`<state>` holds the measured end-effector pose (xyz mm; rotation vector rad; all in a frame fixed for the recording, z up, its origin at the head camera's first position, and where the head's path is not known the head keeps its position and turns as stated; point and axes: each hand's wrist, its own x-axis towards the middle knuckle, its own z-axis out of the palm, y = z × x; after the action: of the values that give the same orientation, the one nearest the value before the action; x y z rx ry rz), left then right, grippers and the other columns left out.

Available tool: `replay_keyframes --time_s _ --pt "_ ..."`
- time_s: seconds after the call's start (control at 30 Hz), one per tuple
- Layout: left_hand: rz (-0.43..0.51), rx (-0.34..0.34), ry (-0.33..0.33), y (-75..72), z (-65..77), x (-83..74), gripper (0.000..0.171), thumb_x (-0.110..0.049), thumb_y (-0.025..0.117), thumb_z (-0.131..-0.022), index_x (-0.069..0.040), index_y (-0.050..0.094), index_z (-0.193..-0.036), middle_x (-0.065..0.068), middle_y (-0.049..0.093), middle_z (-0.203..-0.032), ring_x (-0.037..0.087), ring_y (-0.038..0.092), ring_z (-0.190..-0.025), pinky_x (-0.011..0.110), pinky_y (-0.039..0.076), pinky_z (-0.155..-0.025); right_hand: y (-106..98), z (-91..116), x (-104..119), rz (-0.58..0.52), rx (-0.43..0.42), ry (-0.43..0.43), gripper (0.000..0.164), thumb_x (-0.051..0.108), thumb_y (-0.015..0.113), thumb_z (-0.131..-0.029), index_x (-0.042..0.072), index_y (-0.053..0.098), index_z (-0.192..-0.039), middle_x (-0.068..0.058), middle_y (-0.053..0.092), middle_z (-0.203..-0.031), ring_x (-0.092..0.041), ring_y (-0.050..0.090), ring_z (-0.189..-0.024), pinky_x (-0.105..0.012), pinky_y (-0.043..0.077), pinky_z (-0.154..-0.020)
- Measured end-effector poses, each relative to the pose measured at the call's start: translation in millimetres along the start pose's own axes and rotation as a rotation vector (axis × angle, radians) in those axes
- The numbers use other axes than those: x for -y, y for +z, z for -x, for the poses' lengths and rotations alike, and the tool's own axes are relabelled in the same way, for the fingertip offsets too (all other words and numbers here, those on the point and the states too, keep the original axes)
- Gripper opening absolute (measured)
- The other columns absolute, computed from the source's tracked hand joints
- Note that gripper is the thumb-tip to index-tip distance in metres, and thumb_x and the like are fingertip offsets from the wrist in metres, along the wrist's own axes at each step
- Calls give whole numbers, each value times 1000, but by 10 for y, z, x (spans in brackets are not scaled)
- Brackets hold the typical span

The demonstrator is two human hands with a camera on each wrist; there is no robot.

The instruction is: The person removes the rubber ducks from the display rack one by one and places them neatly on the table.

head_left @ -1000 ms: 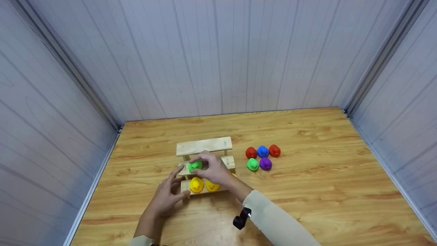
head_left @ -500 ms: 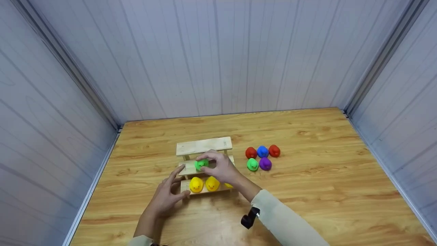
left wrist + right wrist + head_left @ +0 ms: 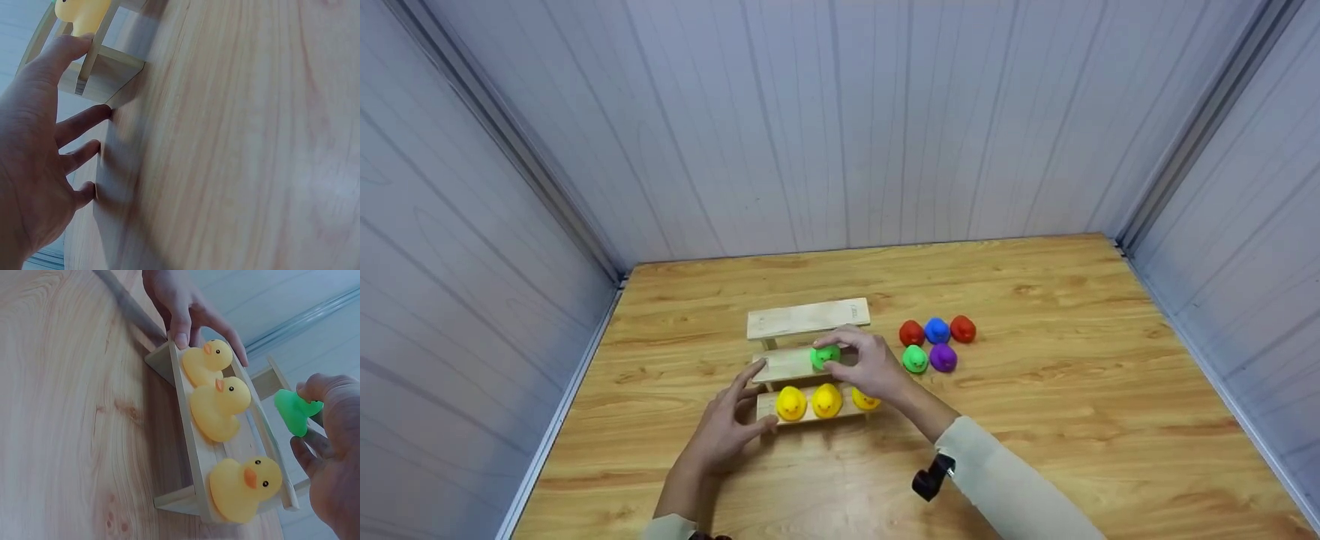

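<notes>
The right hand (image 3: 870, 367) pinches a green duck (image 3: 824, 358) between thumb and fingers, the gap narrowed to the duck's body; it is at the right part of the middle tier (image 3: 786, 366) of a wooden stand (image 3: 808, 319), though whether its base touches the wood cannot be told. The left hand (image 3: 727, 427) is at the stand's left end with its fingers (image 3: 84, 125) spread wide, the thumb pressed to the lowest tier (image 3: 766, 407) and the index fingertip by the left end of the middle one. Three yellow ducks (image 3: 826, 401) sit upright in a row along the stand's lowest tier. On the surface (image 3: 1072, 375) to the right of the stand, five more ducks stand in a close group: two red ducks (image 3: 963, 328) with a blue duck (image 3: 937, 330) between them, and nearer the person a second green duck (image 3: 915, 359) beside a purple duck (image 3: 943, 358).
</notes>
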<state>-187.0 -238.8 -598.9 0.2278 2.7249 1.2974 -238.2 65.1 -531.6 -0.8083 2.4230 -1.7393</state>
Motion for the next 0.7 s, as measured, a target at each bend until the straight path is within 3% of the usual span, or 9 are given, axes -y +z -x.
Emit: replay_keyframes --time_s 0.2,0.43,0.7 --pt "0 -5 2 -5 1 -11 92 -43 88 -99 -40 37 -175 23 67 -160 50 55 -155 83 24 -131 -114 55 -46 -26 -19 -8 27 1 78 -103 1 79 -130 -21 77 -132 -39 77 -123 -38 66 -108" --pt "19 -14 40 5 1 -11 93 -38 90 -98 -37 38 -175 26 67 -159 49 65 -148 85 24 -131 -270 142 -95 13 -53 -17 27 3 79 -102 3 80 -129 -20 78 -134 -37 76 -121 -44 67 -106" --pt "10 -11 27 0 2 -1 92 -39 89 -99 -40 37 -175 24 68 -159 49 62 -151 86 24 -131 -429 221 -131 50 -87 7 28 3 81 -101 6 81 -129 -17 78 -138 -35 76 -127 -48 65 -111"
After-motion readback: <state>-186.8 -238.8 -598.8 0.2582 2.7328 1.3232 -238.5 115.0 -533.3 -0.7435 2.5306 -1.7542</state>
